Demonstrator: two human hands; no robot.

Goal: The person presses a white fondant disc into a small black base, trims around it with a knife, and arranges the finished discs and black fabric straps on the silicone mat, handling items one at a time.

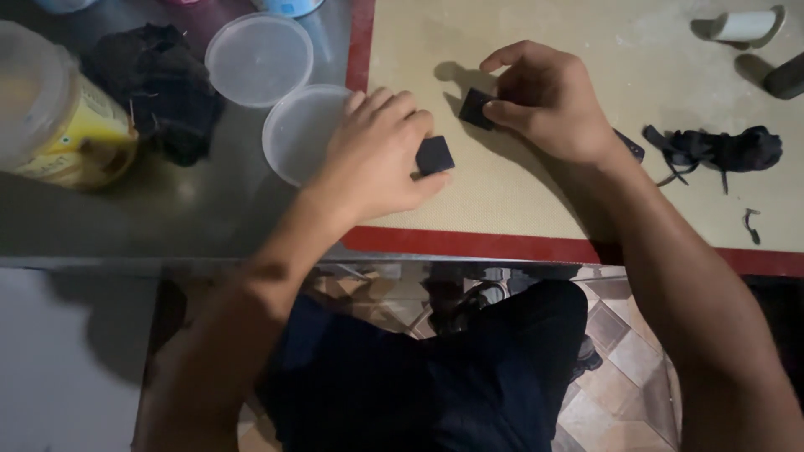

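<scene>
Hands on black squares

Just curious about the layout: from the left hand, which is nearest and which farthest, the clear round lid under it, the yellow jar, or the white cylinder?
Ordering from the left hand:
1. Clear round lid, partly under the hand.
2. Yellow jar, at the far left edge.
3. White cylinder, top right corner of the beige mat.

1. Glass-topped table, metal front edge, dim reflections on the glass.
2. Beige mat with red border covers the table's right part.
3. Floor: brown and tan tiles set diagonally.
4. Low light, hard shadows.
</scene>
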